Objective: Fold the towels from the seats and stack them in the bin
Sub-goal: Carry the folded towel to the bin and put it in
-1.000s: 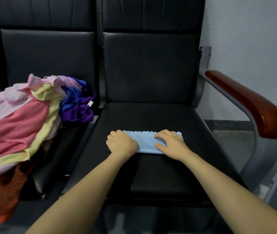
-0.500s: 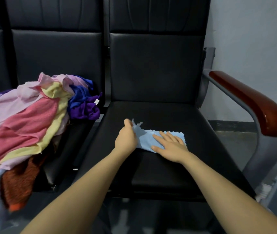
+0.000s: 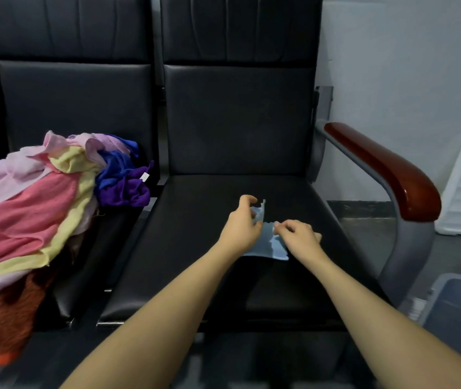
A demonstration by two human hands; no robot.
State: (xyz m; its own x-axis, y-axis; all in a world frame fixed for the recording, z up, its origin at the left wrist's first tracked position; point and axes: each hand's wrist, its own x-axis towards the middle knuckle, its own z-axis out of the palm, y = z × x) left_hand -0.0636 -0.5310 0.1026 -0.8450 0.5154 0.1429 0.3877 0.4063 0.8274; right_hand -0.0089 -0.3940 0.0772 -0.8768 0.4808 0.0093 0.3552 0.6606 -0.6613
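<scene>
On black seat (image 3: pixel 195 248), our left hand (image 3: pixel 240 226) pinched light blue towel (image 3: pixel 265 245) edge, lifting it; our right hand (image 3: pixel 299 237) pinched opposite edge. Grey bin (image 3: pixel 454 301) stood lower right, contents unseen.

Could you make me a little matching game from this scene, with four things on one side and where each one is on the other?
Things:
1. light blue towel
2. pile of coloured towels
3. grey bin
4. wooden armrest

Places:
A. on the floor at lower right
B. heaped on the left seat
C. along the right side of the right seat
D. between both hands on the right seat

Pairs: 1-D, 2-B, 3-A, 4-C
</scene>
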